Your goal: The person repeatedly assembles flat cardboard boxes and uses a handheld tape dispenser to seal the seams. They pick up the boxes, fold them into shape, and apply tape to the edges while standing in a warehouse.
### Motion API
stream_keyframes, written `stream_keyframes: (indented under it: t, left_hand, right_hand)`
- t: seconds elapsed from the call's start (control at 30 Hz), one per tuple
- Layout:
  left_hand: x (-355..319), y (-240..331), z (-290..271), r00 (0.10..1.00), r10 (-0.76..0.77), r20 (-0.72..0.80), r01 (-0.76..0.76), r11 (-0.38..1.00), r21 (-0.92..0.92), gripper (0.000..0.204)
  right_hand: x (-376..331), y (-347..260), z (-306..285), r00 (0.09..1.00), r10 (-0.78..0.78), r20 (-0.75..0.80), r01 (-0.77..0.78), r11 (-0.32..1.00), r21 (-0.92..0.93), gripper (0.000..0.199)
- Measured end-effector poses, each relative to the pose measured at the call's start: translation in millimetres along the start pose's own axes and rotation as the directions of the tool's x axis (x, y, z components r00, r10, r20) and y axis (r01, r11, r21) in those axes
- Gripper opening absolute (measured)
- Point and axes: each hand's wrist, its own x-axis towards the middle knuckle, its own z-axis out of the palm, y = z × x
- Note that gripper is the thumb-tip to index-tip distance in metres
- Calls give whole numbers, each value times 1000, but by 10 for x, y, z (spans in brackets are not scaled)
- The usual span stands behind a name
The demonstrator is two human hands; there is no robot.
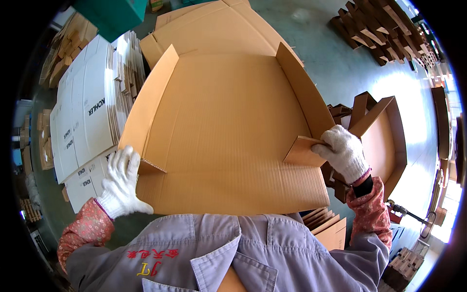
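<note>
A large brown cardboard tray box (pixel 228 117) lies in front of me, its left and right side walls folded up. The near panel (pixel 233 190) lies flat, close to my body. My left hand (pixel 121 185), in a white knit glove, rests against the near end of the left wall with fingers and thumb spread. Beside it a small corner flap (pixel 152 167) is turned inward. My right hand (pixel 344 152), gloved too, has its fingers closed on the right corner flap (pixel 304 152), which is bent inward from the right wall. Part of that grip is hidden.
Flat cardboard sheets (pixel 214 27) lie beneath and beyond the box. White flattened cartons (pixel 82 102) are stacked at left, below a green bin (pixel 112 17). A folded cardboard tray (pixel 382 141) stands at right, near a power tool (pixel 399 209). Brown cardboard pieces (pixel 374 29) are piled at far right.
</note>
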Motion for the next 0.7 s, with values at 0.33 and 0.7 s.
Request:
stream_keyframes:
  t: [0.33, 0.7]
  left_hand:
    - [-94, 185, 159, 980, 104, -171, -85, 990, 114, 103]
    - [98, -904, 51, 958, -234, -168, 37, 676, -736, 31]
  right_hand:
    - [68, 23, -69, 998, -52, -46, 50, 998, -38, 30]
    - [-229, -425, -85, 941, -321, 104, 317, 947, 53, 42]
